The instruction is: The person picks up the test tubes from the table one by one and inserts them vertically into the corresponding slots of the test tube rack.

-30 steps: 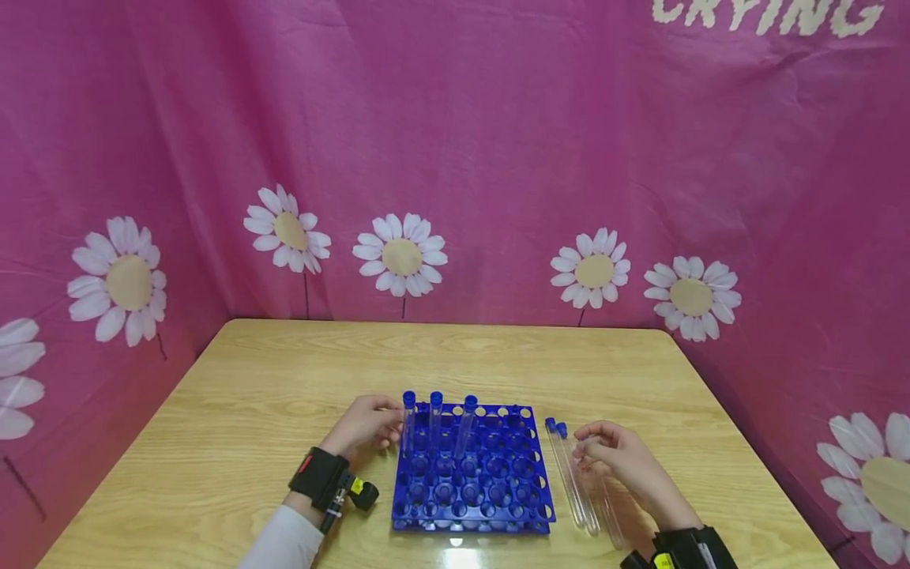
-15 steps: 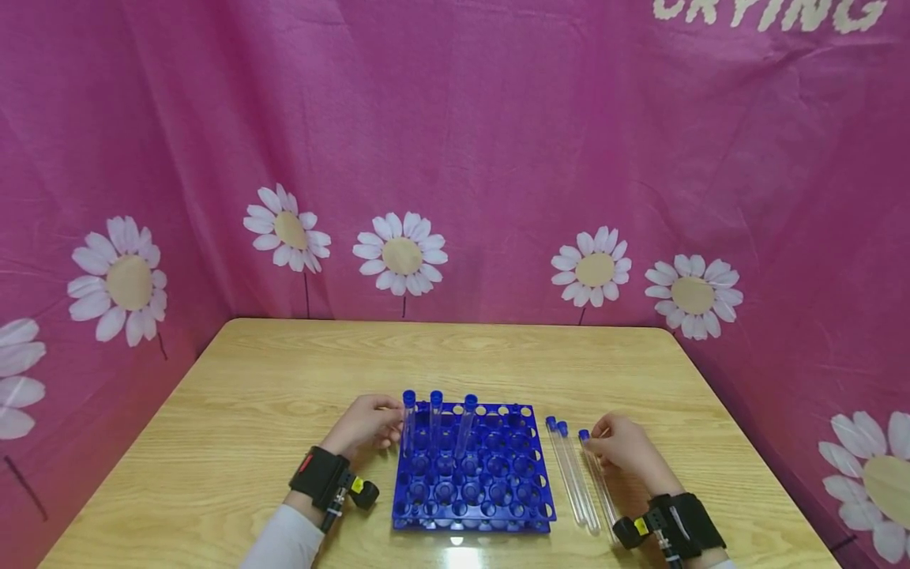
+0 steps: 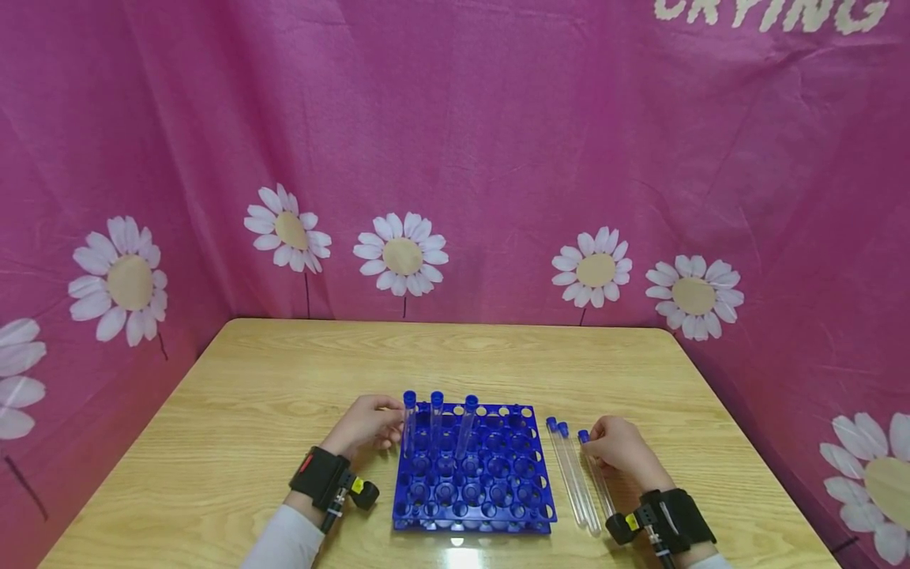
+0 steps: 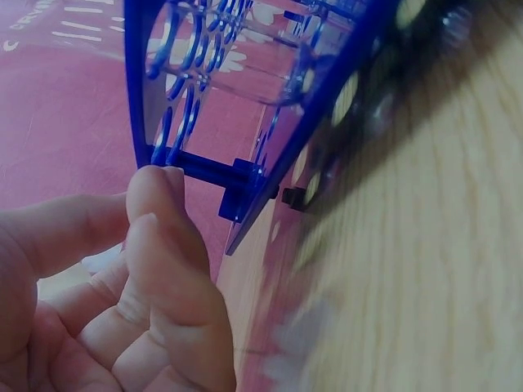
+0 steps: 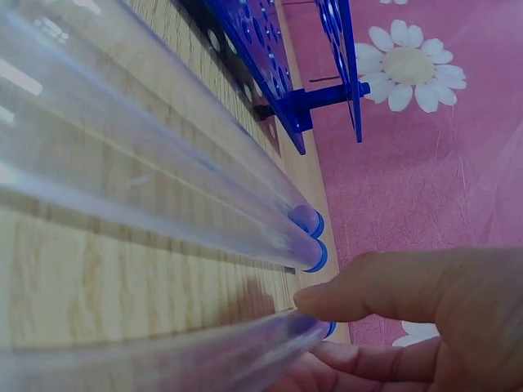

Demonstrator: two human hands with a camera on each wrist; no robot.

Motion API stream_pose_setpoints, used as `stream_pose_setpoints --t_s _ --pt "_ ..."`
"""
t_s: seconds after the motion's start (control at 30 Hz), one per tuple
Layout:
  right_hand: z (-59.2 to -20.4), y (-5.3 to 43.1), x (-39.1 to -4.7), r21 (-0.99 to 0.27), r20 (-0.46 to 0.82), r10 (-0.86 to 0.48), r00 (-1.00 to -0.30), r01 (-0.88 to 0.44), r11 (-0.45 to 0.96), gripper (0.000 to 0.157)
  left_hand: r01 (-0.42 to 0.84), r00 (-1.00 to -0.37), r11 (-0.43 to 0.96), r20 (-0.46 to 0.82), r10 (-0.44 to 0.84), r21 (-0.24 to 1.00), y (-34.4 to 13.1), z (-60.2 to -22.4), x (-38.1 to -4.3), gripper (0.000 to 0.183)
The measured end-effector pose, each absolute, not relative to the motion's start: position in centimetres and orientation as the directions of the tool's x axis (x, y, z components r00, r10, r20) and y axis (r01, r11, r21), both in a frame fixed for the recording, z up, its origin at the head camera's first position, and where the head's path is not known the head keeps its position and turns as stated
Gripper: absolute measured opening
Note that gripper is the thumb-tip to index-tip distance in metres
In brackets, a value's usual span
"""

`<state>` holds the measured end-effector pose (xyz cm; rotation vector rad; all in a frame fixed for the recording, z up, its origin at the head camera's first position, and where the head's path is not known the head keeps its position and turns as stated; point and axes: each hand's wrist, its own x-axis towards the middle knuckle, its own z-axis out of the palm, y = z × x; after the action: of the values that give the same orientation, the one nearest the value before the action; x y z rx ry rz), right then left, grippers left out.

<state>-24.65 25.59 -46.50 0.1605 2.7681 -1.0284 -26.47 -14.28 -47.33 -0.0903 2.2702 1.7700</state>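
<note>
A blue test tube rack stands on the table, with three blue-capped clear test tubes upright in its far left part. My left hand is at the rack's left side; the left wrist view shows its curled fingers gripping the upper plate's corner. To the right of the rack, my right hand pinches a test tube just below its blue cap. That tube lies along the table, thumb on its upper side and fingers beneath. Two more capped tubes lie side by side between it and the rack.
The wooden table ends at a pink curtain printed with white daisies, which also hangs along both sides. Many of the rack's round holes hold no tube. Black straps with small cameras sit on both wrists.
My right hand has come in over the outermost loose tube, closed on it near its cap, and that tube now lies a little closer to the other two. My left hand has stayed at the rack.
</note>
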Motion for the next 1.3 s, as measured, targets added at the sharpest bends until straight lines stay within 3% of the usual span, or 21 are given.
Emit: stream_pose_setpoints --t_s 0.4,0.83,1.3 --pt "-45.8 26.0 -24.7 -0.626 -0.161 0.027 -0.987 0.124 0.770 0.023 -0.198 -0.965 0.259 -0.234 0.115 0.945 -14.2 -47.2 -26.4 0.021" --pt "-41.1 24.2 -23.3 -0.667 0.106 0.045 -0.993 -0.037 0.744 0.030 -0.195 -0.964 0.250 -0.232 0.127 0.948 -14.2 -47.0 -26.2 0.023" --pt "-37.2 20.5 -21.1 -0.653 0.412 0.059 -0.909 -0.250 0.715 0.025 -0.198 -0.963 0.249 -0.236 0.131 0.948 -14.1 -47.1 -26.3 0.021"
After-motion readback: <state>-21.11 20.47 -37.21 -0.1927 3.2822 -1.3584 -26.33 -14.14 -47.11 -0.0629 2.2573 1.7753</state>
